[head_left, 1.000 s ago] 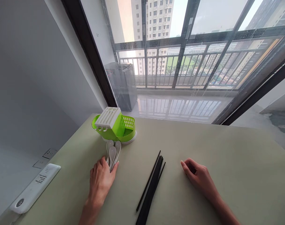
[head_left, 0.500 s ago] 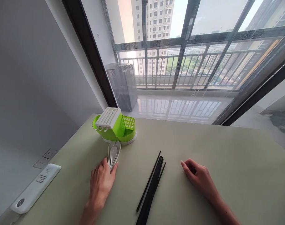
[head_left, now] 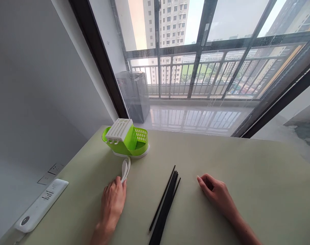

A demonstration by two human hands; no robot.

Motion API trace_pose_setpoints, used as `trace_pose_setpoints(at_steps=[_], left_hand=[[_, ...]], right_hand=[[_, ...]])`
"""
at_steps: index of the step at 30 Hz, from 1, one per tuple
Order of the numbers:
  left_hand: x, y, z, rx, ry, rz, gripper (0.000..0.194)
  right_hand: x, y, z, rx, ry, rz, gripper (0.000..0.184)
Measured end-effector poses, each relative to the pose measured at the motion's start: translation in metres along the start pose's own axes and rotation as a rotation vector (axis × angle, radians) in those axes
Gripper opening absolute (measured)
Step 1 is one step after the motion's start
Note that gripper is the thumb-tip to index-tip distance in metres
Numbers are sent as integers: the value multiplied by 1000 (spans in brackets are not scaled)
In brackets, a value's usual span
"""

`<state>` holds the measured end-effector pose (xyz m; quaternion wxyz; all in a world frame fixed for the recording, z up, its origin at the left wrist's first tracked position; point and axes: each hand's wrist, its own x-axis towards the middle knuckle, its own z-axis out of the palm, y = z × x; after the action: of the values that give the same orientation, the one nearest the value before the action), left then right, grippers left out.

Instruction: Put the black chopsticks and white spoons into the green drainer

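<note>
My left hand (head_left: 114,197) pinches the handles of several white soup spoons (head_left: 126,168), which are stacked together and turned on edge. Their bowls point away from me, close to the front of a green and white utensil holder (head_left: 126,141). A slotted white top covers the middle of that holder, and a green basket forms its right end. Black chopsticks (head_left: 165,207) lie in a loose bundle between my hands. To their right my right hand (head_left: 213,187) rests on the table, fingers curled in, with nothing visible in it.
A long white device (head_left: 44,204) with printed markings lies along the table's left edge, by the wall. Wall sockets (head_left: 55,168) are just beyond it. The pale green table (head_left: 221,153) ends at a large window at the back.
My left hand has rolled the spoons from facing up onto their edge and closed its grip on the handles. The right hand, chopsticks and utensil holder have stayed in place.
</note>
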<state>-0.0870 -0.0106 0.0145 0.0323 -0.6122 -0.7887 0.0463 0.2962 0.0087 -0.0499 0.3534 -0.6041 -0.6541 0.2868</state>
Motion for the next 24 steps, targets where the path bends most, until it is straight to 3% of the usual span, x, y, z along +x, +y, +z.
trace_pose_setpoints(at_steps=[5,8,12,17,20,24], left_hand=[[-9,2,-1,-136,27,19,42],[-21,16,-8,-295,-15,43,40],[-42,59,-22,-418,-148,158,40],[-66,128,-31,-372,-338,338,35],[-74,161,-32,-313,-397,425,37],[-79,190,-28,-289,-421,441,38]], right_hand=[[1,-2,0,14,-5,3,44],[2,-5,1,32,6,-3,45],[4,-8,0,68,25,-15,49],[7,-10,-6,297,-67,3,41],[9,-11,-11,375,-95,-25,49],[10,-13,-10,319,-99,-65,50]])
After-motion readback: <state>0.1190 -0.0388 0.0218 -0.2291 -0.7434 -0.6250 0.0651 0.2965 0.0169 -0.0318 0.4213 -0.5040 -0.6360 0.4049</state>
